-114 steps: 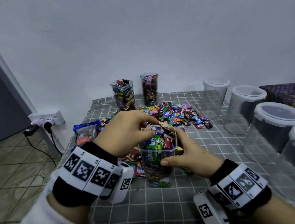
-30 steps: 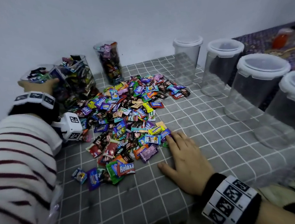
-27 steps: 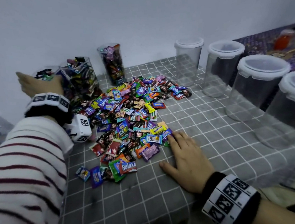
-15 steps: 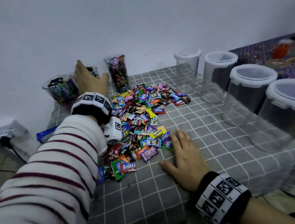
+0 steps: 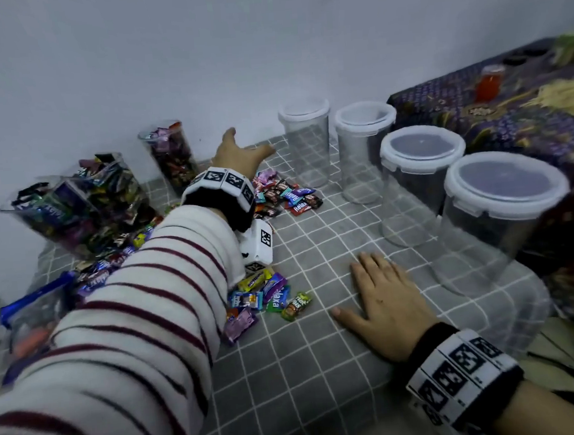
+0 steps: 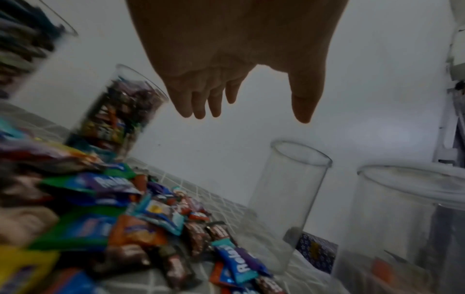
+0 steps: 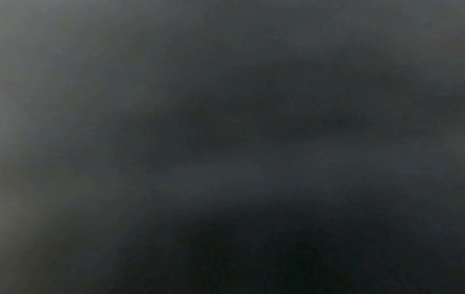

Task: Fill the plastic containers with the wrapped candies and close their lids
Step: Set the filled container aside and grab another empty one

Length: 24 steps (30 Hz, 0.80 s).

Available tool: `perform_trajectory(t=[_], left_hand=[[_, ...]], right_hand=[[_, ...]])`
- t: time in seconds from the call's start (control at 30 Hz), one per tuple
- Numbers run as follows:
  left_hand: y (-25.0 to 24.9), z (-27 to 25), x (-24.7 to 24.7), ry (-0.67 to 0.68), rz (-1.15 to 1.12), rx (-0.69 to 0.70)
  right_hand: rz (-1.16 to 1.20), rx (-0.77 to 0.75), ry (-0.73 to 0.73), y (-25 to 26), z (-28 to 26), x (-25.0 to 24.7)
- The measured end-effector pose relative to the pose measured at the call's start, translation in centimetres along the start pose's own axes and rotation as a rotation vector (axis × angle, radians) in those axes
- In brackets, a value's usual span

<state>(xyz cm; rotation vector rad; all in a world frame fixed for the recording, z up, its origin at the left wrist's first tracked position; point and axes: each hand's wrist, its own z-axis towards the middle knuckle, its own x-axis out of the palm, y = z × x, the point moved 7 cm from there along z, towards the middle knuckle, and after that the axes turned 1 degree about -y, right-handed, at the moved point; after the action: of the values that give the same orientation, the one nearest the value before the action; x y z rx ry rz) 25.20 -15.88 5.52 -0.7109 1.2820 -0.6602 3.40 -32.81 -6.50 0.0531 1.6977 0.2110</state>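
Observation:
My left hand (image 5: 244,153) is stretched out over the wrapped candies (image 5: 285,195), open with fingers and thumb spread, just left of a tall narrow clear container (image 5: 307,147) that has a white lid. It holds nothing and does not touch the container. The left wrist view shows the same open left hand (image 6: 251,117) above that narrow container (image 6: 289,199) and the candies (image 6: 151,218). My right hand (image 5: 384,295) lies flat on the grey checked cloth (image 5: 291,371), empty. Three unlidded containers full of candy (image 5: 72,213) (image 5: 115,186) (image 5: 170,154) stand at the back left. The right wrist view is dark.
Three more empty lidded containers (image 5: 366,149) (image 5: 423,179) (image 5: 505,214) line the right side, growing wider toward me. A blue-edged plastic bag (image 5: 36,316) lies at the left edge. A patterned purple cloth (image 5: 511,117) with an orange jar (image 5: 489,81) lies beyond them.
My left hand set the filled container down at the back left, let go, and swept right toward the narrow empty container. My right hand stayed flat on the cloth.

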Motion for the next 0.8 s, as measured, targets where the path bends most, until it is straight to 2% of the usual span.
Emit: perform_trajectory(t=[0.1, 0.4, 0.5, 0.63, 0.8], left_hand=[[-1.4, 1.0, 3.1, 0.076, -0.044, -0.015], [-3.3, 3.5, 9.1, 0.150, -0.135, -0.017], [-3.0, 3.8, 10.1, 0.107, -0.269, -0.043], [-2.6, 3.8, 10.3, 0.056, -0.218, -0.042], [-1.9, 2.7, 8.4, -0.011, -0.269, -0.005]], right_hand=[[0.029, -0.006, -0.015, -0.1, 0.1, -0.1], [0.083, -0.001, -0.067, -0.3, 0.2, 0.1], [0.091, -0.001, -0.074, -0.3, 0.2, 0.1], [0.099, 0.009, -0.037, -0.3, 0.2, -0.1], [0.046, 0.011, -0.043, -0.2, 0.2, 0.1]])
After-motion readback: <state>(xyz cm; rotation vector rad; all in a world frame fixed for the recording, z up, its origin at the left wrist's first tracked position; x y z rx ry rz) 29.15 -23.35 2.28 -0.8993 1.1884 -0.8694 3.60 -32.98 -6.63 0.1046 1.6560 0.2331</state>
